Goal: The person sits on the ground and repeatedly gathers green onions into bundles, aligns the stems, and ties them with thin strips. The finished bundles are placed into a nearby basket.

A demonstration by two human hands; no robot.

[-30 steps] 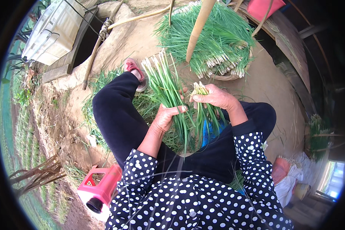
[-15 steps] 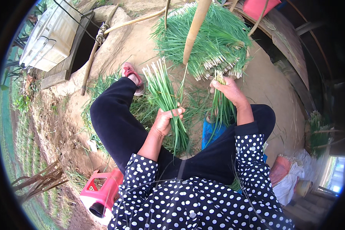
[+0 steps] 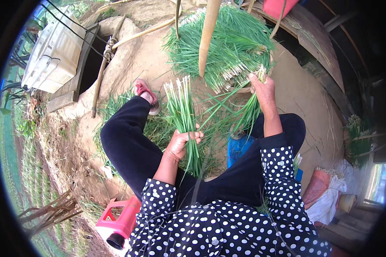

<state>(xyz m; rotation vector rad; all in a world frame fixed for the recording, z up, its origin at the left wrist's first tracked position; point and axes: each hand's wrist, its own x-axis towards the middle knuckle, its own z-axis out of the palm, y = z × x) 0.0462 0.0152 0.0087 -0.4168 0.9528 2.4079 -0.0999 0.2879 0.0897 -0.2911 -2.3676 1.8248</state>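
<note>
My left hand is closed around a bunch of long green chives, held nearly upright with the pale cut ends at the top. The green tips hang below my fist, between my legs. My right hand pinches a smaller, looser bunch of chives by its pale ends. Its leaves droop down and to the left, some straying towards the left bunch. Just beyond my right hand lies a large heap of chives, with many white ends facing me.
A wooden pole stands in front of the heap. Loose leaves litter the ground by my shoe. White crates are at far left, a red-and-white jug at near left, a blue object by my right leg, and a white sack at near right.
My right hand has moved right and slightly away with its bunch, whose leaves now fan out to the left. The left bunch has turned more upright, and my left hand sits slightly lower.
</note>
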